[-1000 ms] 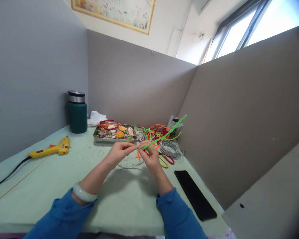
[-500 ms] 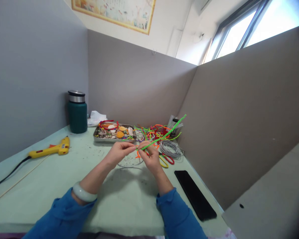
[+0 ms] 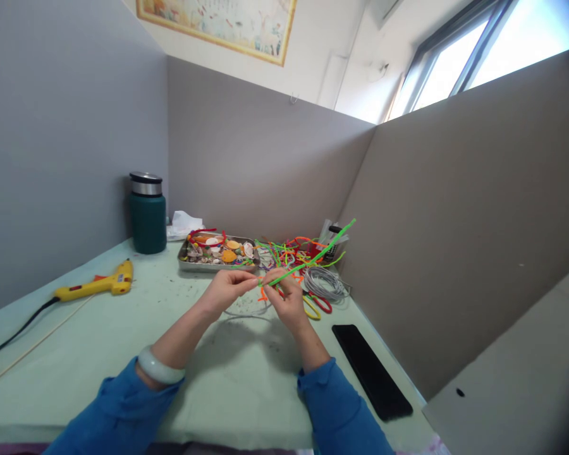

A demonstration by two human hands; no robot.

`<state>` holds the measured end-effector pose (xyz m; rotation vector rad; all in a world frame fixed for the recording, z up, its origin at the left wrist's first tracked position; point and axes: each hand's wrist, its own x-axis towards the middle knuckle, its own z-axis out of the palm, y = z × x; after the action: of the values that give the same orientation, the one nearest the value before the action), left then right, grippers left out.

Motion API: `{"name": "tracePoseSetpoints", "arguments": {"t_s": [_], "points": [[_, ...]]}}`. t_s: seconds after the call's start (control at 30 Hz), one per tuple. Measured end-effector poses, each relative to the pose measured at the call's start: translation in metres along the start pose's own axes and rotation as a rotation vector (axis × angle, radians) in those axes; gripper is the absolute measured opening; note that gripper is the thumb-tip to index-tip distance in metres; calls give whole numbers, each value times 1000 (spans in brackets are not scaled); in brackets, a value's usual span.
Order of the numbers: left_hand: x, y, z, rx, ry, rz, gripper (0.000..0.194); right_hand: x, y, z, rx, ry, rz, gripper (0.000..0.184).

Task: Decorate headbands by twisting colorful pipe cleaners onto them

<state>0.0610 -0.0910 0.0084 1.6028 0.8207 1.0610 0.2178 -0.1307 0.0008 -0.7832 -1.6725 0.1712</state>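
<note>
Both hands meet above the middle of the pale green table (image 3: 99, 341). My left hand (image 3: 226, 292) pinches the near end of a long green pipe cleaner (image 3: 320, 251). The pipe cleaner slants up to the right, over the heap of pipe cleaners. My right hand (image 3: 287, 302) is closed on the same green stem a little further along, with a short orange piece (image 3: 263, 294) showing between the two hands. A pale bangle (image 3: 159, 370) sits on my left wrist, and both sleeves are blue.
A metal tray (image 3: 189, 262) of shells and beads stands behind the hands, beside a heap of coloured pipe cleaners (image 3: 294, 253) and a coil of grey wire (image 3: 326, 282). A yellow glue gun (image 3: 97, 285) lies left, a green flask (image 3: 147, 213) behind it. A black phone (image 3: 370, 368) lies right.
</note>
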Motion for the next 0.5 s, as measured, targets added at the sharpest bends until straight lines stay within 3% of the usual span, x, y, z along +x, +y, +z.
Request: {"name": "tracePoseSetpoints", "arguments": {"t_s": [0.5], "points": [[-2, 2, 1, -4, -18, -19, 38, 0, 2, 0, -14, 1, -6, 6]]}}
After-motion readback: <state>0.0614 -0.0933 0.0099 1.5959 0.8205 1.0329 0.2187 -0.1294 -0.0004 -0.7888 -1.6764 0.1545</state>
